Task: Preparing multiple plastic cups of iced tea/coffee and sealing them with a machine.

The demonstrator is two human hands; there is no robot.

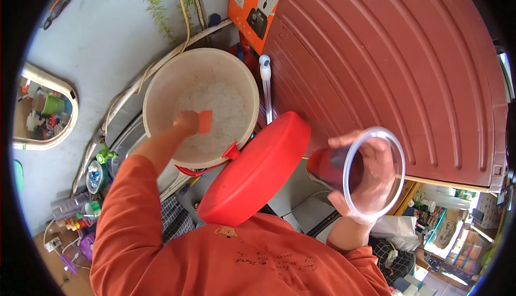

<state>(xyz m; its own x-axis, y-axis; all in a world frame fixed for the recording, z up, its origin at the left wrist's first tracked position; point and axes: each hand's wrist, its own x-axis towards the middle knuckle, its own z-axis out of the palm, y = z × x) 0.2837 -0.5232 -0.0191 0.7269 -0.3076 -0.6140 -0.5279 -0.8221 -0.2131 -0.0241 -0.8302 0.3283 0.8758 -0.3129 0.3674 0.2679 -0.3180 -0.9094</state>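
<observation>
My left hand (pixel 187 121) reaches down into a large round beige-lined tub (pixel 201 60) and grips an orange plastic scoop or cup (pixel 205 121), only partly visible. Pale, lumpy contents that look like ice (pixel 225 102) cover the tub's floor. Against the tub's near rim leans a round red lid (pixel 258 171), tilted on edge, its lower end by my chest. To the right of the lid, my right hand (pixel 375 175) holds a clear plastic cup (pixel 403 167). Something dark red, apparently liquid (pixel 322 167), shows in the cup's lower part.
A dark red ribbed plastic panel (pixel 379 62) fills the upper right. Beside it stand an orange blender box (pixel 258 5) and a white rod-like object (pixel 266 82). A pale pipe (pixel 133 88) crosses behind the tub. Bottles (pixel 70 207) and a mirror (pixel 44 110) are at left.
</observation>
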